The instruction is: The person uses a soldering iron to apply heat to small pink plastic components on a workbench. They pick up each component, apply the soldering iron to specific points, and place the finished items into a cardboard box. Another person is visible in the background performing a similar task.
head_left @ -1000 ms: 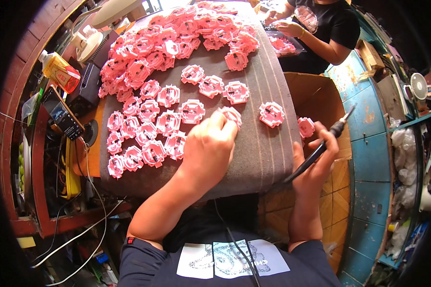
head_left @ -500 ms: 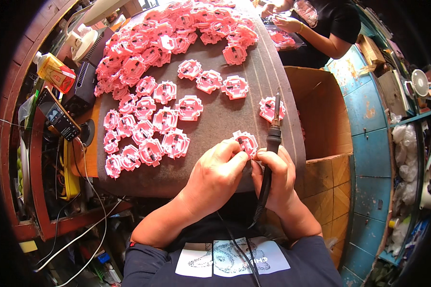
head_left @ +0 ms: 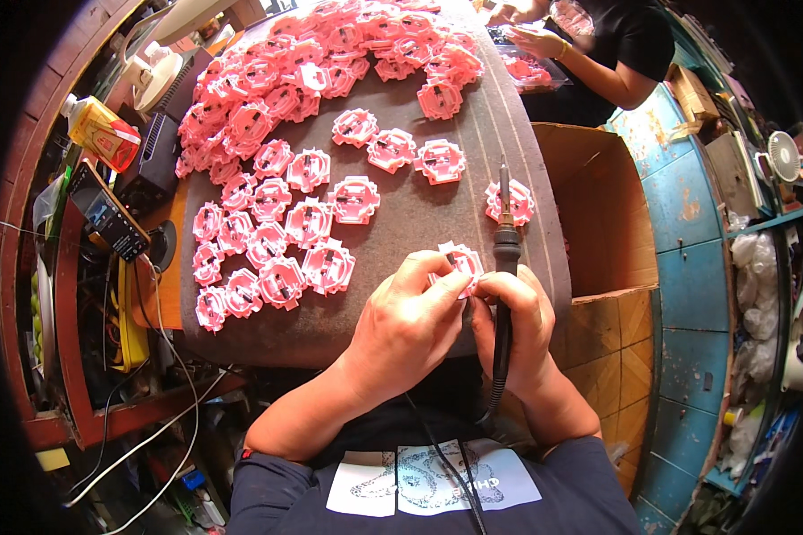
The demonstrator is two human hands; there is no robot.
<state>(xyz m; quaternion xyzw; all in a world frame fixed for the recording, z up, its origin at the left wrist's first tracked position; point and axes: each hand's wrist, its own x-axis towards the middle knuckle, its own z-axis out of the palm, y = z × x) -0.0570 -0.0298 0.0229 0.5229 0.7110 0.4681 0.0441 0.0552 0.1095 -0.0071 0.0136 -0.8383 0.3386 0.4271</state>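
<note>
The left hand (head_left: 406, 321) pinches the near edge of a pink part (head_left: 463, 260), fingers closed on it just above the counter (head_left: 410, 214). The right hand (head_left: 519, 325) has its fingers wrapped round a soldering iron (head_left: 503, 312), fingertips meeting the part's edge; whether they grip it too, I cannot tell. A second ago the hands were apart, the right carrying another pink part out by the cardboard box (head_left: 593, 205); that one is out of sight. The iron now stands slightly straighter than half a second ago, its tip pointing away, so the handling seems to be by fingers alone. Beyond, a single pink part (head_left: 521, 207) lies behind the tip, with spaced parts (head_left: 309, 223) to the left and a heap (head_left: 250, 125) farthest off.
</note>
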